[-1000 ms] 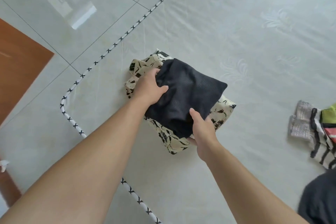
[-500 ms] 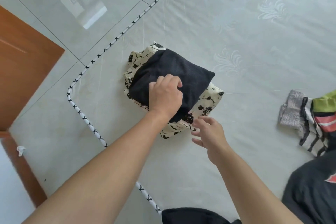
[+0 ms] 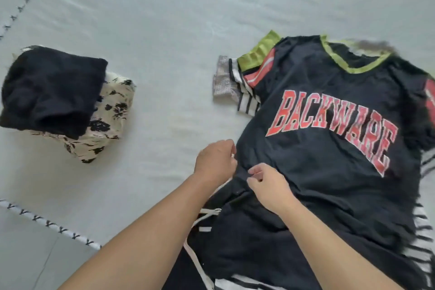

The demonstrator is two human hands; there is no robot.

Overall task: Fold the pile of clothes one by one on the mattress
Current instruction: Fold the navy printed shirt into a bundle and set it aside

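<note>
Fingers of the left hand (image 3: 215,160) curl at the left edge of the black shirt (image 3: 329,172); whether they pinch cloth I cannot tell. At nine o'clock lies a folded black garment (image 3: 49,92) on a folded floral one (image 3: 110,110), on the mattress (image 3: 164,30). Toward six o'clock the right hand (image 3: 268,186) pinches the shirt, which sprawls toward three o'clock over striped clothes (image 3: 244,99).

Both hands, left (image 3: 215,160) and right (image 3: 267,185), pinching black jersey (image 3: 329,172) edge on mattress (image 3: 164,30); folded stack (image 3: 61,101) well apart at left.
</note>
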